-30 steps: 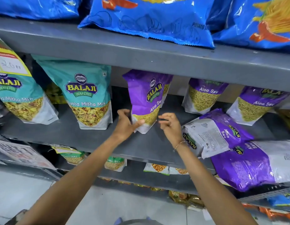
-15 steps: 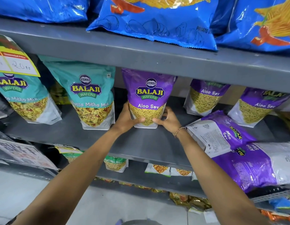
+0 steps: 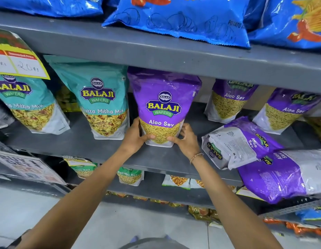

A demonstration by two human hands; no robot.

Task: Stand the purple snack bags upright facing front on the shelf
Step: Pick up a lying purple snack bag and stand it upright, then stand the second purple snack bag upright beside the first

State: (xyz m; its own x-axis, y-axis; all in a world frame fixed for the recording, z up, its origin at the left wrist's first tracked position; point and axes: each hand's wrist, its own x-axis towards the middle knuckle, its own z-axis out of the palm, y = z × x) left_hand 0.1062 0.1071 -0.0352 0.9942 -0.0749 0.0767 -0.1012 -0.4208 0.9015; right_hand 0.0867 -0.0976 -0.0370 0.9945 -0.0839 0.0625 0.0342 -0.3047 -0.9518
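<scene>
A purple Aloo Sev bag [image 3: 162, 105] stands upright on the grey middle shelf [image 3: 84, 142] with its front towards me. My left hand [image 3: 136, 137] grips its lower left corner and my right hand [image 3: 185, 140] grips its lower right corner. Two more purple bags [image 3: 227, 99] [image 3: 285, 112] stand upright at the back right. To the right, a purple bag [image 3: 240, 142] lies on its side showing its white back, resting on another fallen purple bag [image 3: 281, 175] at the shelf's front edge.
Teal Khatta Mitha Mix bags [image 3: 102, 101] [image 3: 25, 103] stand just left of the held bag. Blue chip bags [image 3: 183, 20] overhang the shelf above. A yellow price tag [image 3: 18, 63] hangs at upper left. Smaller bags [image 3: 130, 176] sit on the shelf below.
The purple bag went from turned sideways to facing front, and both hands closed on its lower corners. It now stands on the shelf next to the teal bag.
</scene>
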